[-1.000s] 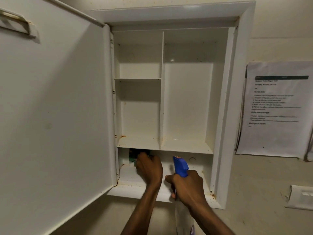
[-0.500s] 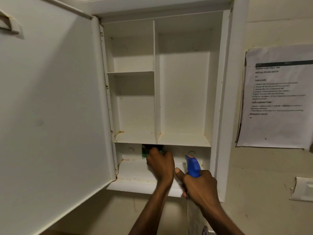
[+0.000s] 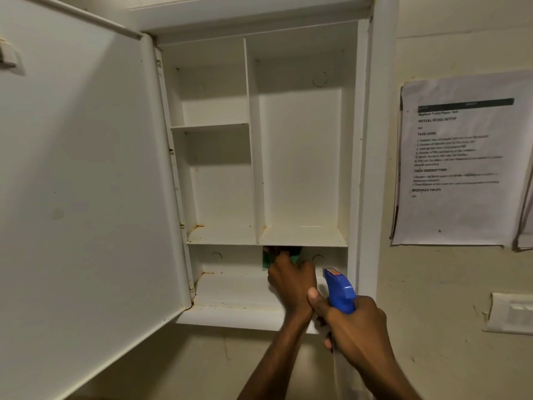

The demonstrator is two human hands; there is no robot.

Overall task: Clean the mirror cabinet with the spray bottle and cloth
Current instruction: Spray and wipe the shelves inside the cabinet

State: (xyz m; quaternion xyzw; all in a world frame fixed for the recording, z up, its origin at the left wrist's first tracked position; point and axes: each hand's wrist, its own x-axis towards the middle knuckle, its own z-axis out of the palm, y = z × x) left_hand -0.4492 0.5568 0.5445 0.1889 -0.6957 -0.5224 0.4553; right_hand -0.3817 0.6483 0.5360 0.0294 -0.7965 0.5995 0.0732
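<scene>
Door (image 3: 86, 183): white cabinet door swung open to the left; a small clip or bracket (image 3: 7, 57) sits near its upper left edge; hinges run down its right side.
Cabinet (image 3: 366, 140): white wall cabinet. An upright divider splits the upper part into a left column, with one short shelf, and a taller right column; rust-coloured stains mark the corners of the shelves. A low, wide compartment runs along the bottom.
Cloth (image 3: 266, 259): green, in the bottom compartment, against its back wall just under the shelf above; mostly hidden by the hand.
Left hand (image 3: 291, 281): reaches into the bottom compartment, fingers curled over the cloth and pressing it to the back wall.
Spray bottle (image 3: 339, 293): blue trigger head with a small red-orange label whose print is too small to read; nozzle points toward the cabinet's lower right; pale body largely hidden below the hand.
Right hand (image 3: 354, 327): wrapped firmly round the neck of the spray bottle, thumb up and touching the left wrist.
Paper sheet (image 3: 455, 160): printed page fixed to the wall right of the cabinet. Legible headings: "INITIAL SCENE SETUP", "TASK GOAL", "TASK DESCRIPTION", "REQUIRED PROPS"; the title appears to read "Replace Toilet Paper Roll"; the numbered lines are blurred.
Switch plate (image 3: 510, 313): white, on the wall at lower right.
</scene>
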